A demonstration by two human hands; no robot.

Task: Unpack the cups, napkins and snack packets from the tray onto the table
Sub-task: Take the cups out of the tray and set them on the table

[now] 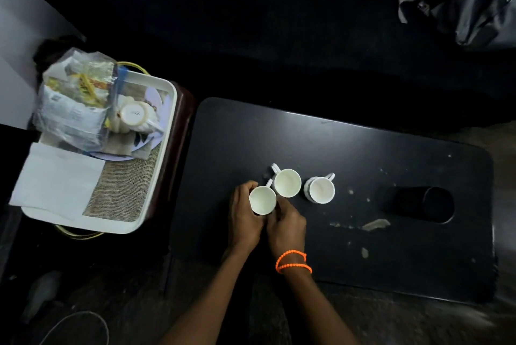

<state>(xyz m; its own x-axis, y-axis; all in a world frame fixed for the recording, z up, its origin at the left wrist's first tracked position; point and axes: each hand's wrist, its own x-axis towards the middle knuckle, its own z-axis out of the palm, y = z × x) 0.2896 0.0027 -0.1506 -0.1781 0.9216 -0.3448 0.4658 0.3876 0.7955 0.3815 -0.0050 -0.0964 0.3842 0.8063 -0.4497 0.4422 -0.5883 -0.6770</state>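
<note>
Both my hands are on one white cup (262,200) standing upright on the black table (349,233), near the table's middle and toward its left edge; my left hand (244,219) curls its fingers round the cup's left side, and my right hand (287,223), with orange bead bracelets (293,262) at the wrist, curls round its right and near side. A second cup (287,182) stands touching it just beyond and to the right, its handle pointing to the far edge; a third cup (320,190) stands just beside that one, apart from it, its handle toward the far right. A black tumbler (424,205) lies on its side well apart, near the table's right edge; pale scuffs mark the tabletop in front of it.

The white tray (164,149) sits off the table's left edge on a dark stand; in its far half lies a clear bag of snack packets (75,98), and beside the bag a fourth cup (134,114) lies tipped over; a white napkin (55,179) covers the tray's near left corner and hangs over its rim; a woven mat (122,191) lines the near right part.
</note>
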